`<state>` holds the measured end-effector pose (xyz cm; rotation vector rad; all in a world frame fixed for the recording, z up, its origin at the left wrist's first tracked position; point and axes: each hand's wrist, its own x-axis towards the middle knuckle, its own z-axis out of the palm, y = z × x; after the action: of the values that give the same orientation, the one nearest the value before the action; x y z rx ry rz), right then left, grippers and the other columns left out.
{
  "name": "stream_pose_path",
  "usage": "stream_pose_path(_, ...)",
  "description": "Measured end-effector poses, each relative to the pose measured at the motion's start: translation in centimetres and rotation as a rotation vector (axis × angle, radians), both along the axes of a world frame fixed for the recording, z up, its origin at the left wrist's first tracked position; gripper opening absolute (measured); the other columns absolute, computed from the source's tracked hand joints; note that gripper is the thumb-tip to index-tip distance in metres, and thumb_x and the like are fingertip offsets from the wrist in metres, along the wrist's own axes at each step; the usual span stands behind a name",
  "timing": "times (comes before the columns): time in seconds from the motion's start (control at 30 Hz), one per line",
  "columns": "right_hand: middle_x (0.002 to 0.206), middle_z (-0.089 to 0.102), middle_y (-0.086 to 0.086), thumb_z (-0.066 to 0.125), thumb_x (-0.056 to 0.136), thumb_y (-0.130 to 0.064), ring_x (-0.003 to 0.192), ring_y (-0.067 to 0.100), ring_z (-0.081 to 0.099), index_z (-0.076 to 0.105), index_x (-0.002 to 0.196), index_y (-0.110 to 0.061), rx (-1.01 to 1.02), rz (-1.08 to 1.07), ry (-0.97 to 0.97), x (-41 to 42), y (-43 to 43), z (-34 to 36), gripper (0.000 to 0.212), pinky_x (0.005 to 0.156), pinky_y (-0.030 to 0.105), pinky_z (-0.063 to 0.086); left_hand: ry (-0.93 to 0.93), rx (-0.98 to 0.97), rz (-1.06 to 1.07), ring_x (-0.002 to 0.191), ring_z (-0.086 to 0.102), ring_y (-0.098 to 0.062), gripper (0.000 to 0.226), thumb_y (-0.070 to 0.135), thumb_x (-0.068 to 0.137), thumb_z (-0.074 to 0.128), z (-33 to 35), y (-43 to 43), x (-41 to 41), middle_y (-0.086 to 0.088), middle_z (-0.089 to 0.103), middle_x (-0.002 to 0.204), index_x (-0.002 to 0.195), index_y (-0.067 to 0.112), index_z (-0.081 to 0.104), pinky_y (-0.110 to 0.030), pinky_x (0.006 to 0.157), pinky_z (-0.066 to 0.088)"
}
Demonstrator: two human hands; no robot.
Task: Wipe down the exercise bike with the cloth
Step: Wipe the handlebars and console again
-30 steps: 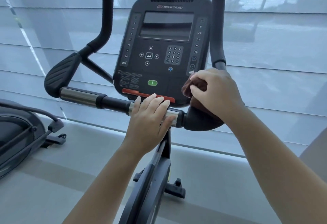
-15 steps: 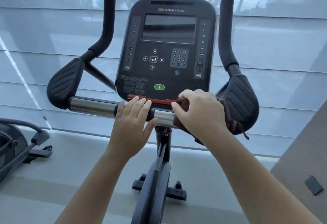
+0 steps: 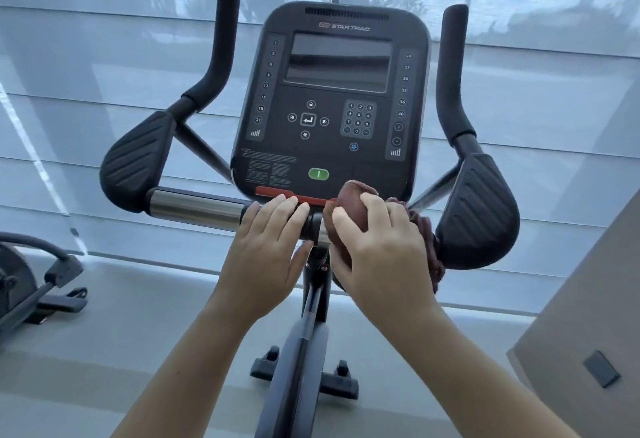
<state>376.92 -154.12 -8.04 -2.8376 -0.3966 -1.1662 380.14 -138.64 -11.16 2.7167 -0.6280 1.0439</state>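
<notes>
The exercise bike's black console faces me, with a chrome handlebar running below it between two black ribbed arm pads. My right hand presses a dark red-brown cloth around the bar just right of the centre post, below the console's red strip. One end of the cloth hangs against the right pad. My left hand lies flat on the bar beside it, fingers together, holding nothing.
Two upright black grips rise beside the console. The bike's frame and front foot stand on a grey floor before a shaded window. Another machine sits at the left, and a grey wall with a small plate at the right.
My right hand slid the cloth leftward along the bar, from the right arm pad to the centre. My left hand shifted left along the bar. The view swung to the right.
</notes>
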Motion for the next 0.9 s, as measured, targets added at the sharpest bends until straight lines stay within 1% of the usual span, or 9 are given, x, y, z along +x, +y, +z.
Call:
stream_pose_path(0.07, 0.093, 0.063, 0.01, 0.055, 0.081, -0.036, 0.08, 0.033, 0.056, 0.064, 0.094, -0.021, 0.025, 0.04, 0.062, 1.3, -0.8, 1.1, 0.022, 0.064, 0.037, 0.049, 0.003, 0.01, -0.007, 0.119, 0.05, -0.033, 0.047, 0.029, 0.092, 0.033, 0.0, 0.1, 0.0, -0.018, 0.058, 0.123, 0.121, -0.001, 0.055, -0.044, 0.103, 0.027)
stream_pose_path(0.13, 0.09, 0.063, 0.002, 0.053, 0.08, -0.043, 0.086, 0.027, 0.056, 0.063, 0.095, -0.029, 0.209, 0.112, 0.335, 3.5, -1.7, 3.9, 0.023, 0.069, 0.032, 0.045, 0.023, -0.003, -0.001, 0.121, 0.048, -0.033, 0.049, 0.031, 0.092, 0.033, 0.1, 0.0, -0.2, -0.018, 0.057, 0.124, 0.122, 0.0, 0.055, -0.047, 0.104, 0.029)
stream_pose_path(0.2, 0.09, 0.064, -0.001, 0.054, 0.08, -0.043, 0.088, 0.024, 0.057, 0.063, 0.096, -0.032, 0.254, 0.183, 0.419, 4.4, -2.4, 4.2, 0.022, 0.073, 0.032, 0.045, 0.035, -0.038, 0.014, 0.122, 0.047, -0.034, 0.049, 0.031, 0.091, 0.033, 0.3, -0.5, -0.6, -0.018, 0.057, 0.125, 0.122, 0.0, 0.055, -0.05, 0.104, 0.029)
stream_pose_path(0.23, 0.091, 0.063, 0.001, 0.055, 0.08, -0.042, 0.086, 0.026, 0.057, 0.064, 0.097, -0.03, 0.201, 0.165, 0.382, 3.6, -2.4, 3.8, 0.022, 0.072, 0.033, 0.047, 0.037, -0.06, 0.017, 0.122, 0.047, -0.034, 0.049, 0.031, 0.091, 0.033, 0.3, -0.8, -0.8, -0.018, 0.057, 0.125, 0.122, 0.0, 0.055, -0.052, 0.103, 0.029)
stream_pose_path(0.33, 0.092, 0.064, 0.013, 0.064, 0.076, -0.026, 0.077, 0.033, 0.058, 0.068, 0.093, -0.014, 0.069, 0.164, 0.069, 0.1, -2.8, 1.1, 0.021, 0.065, 0.038, 0.052, 0.02, -0.107, 0.008, 0.122, 0.047, -0.034, 0.05, 0.033, 0.092, 0.032, 0.3, -1.7, -1.4, -0.018, 0.057, 0.125, 0.122, 0.0, 0.055, -0.053, 0.102, 0.029)
stream_pose_path(0.47, 0.095, 0.063, 0.015, 0.065, 0.076, -0.018, 0.083, 0.035, 0.059, 0.068, 0.101, -0.009, 0.199, 0.256, 0.007, -0.4, -5.6, 2.8, 0.026, 0.069, 0.044, 0.053, 0.006, -0.106, 0.002, 0.123, 0.046, -0.035, 0.053, 0.036, 0.095, 0.027, 0.6, -2.8, -2.0, -0.018, 0.056, 0.127, 0.122, -0.001, 0.055, -0.055, 0.102, 0.031)
stream_pose_path(0.6, 0.103, 0.065, 0.01, 0.062, 0.076, -0.023, 0.091, 0.032, 0.06, 0.067, 0.106, -0.012, 0.196, 0.222, -0.122, -1.1, -9.8, 4.9, 0.032, 0.077, 0.036, 0.052, -0.005, -0.138, -0.033, 0.124, 0.045, -0.034, 0.049, 0.031, 0.091, 0.033, 1.4, -5.4, -2.4, -0.017, 0.056, 0.127, 0.122, 0.001, 0.055, -0.056, 0.101, 0.03)
stream_pose_path(0.77, 0.106, 0.065, 0.016, 0.071, 0.075, -0.013, 0.094, 0.036, 0.062, 0.069, 0.104, -0.007, 0.2, 0.193, -0.046, -0.8, -13.6, 2.0, 0.03, 0.082, 0.041, 0.052, -0.009, -0.137, -0.097, 0.123, 0.046, -0.035, 0.048, 0.031, 0.09, 0.036, 2.5, -10.9, -1.4, -0.018, 0.056, 0.126, 0.122, 0.001, 0.056, -0.056, 0.1, 0.03)
stream_pose_path(0.9, 0.102, 0.066, 0.006, 0.066, 0.078, -0.015, 0.099, 0.024, 0.06, 0.069, 0.102, -0.017, 0.347, 0.308, 0.106, 2.6, -14.5, 5.3, 0.024, 0.09, 0.038, 0.046, -0.013, -0.122, -0.042, 0.117, 0.052, -0.032, 0.045, 0.03, 0.088, 0.037, 1.9, -13.7, -0.7, -0.014, 0.062, 0.119, 0.115, 0.003, 0.062, -0.055, 0.097, 0.034)
